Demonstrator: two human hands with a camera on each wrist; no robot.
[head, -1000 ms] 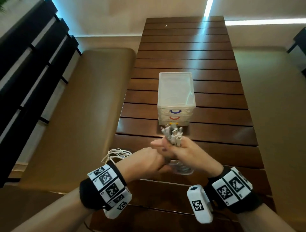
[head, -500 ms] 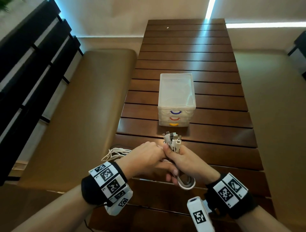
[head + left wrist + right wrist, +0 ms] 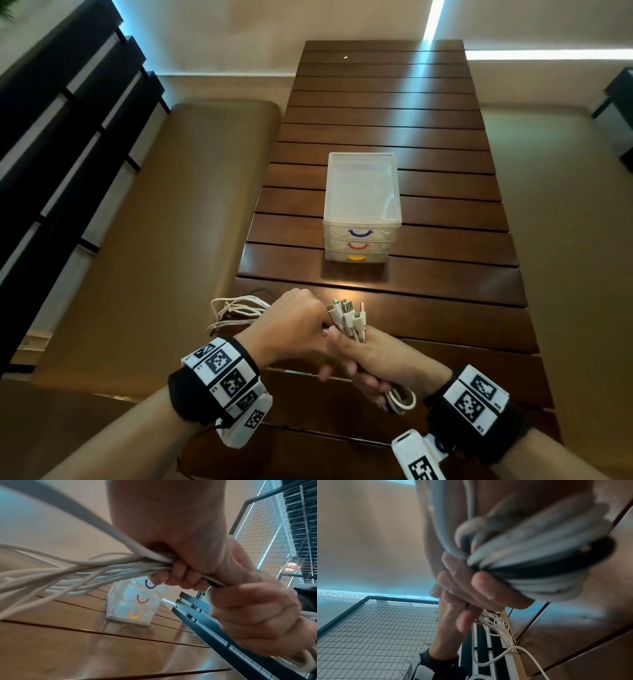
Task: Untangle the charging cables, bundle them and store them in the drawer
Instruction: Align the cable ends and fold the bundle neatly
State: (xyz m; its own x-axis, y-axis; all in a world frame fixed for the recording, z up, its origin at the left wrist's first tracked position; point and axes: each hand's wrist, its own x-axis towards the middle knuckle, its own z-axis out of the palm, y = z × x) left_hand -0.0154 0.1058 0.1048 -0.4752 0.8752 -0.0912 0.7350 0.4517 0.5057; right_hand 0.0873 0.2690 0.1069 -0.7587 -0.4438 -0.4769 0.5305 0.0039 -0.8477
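Note:
Several white charging cables are gathered in both hands over the near end of the wooden table (image 3: 445,281). My right hand (image 3: 373,359) grips the folded bundle, with the plug ends (image 3: 347,317) sticking up above it and a cable loop (image 3: 402,402) hanging below. My left hand (image 3: 291,329) grips the same cables (image 3: 102,566) just left of the right hand; the loose lengths (image 3: 236,311) trail off the table's left edge. The small clear drawer unit (image 3: 361,205) stands beyond the hands, its blue, red and yellow handled drawers pushed in.
A tan padded bench (image 3: 164,240) runs along the table's left side, with dark slatted backing (image 3: 61,137) behind it. Another tan seat (image 3: 565,240) lies to the right. A black wire-mesh frame (image 3: 376,622) shows in the wrist views.
Both hands have sunk lower and nearer to me with the bundle. The left hand has slid over the cables next to the right hand. The drawer unit has not moved.

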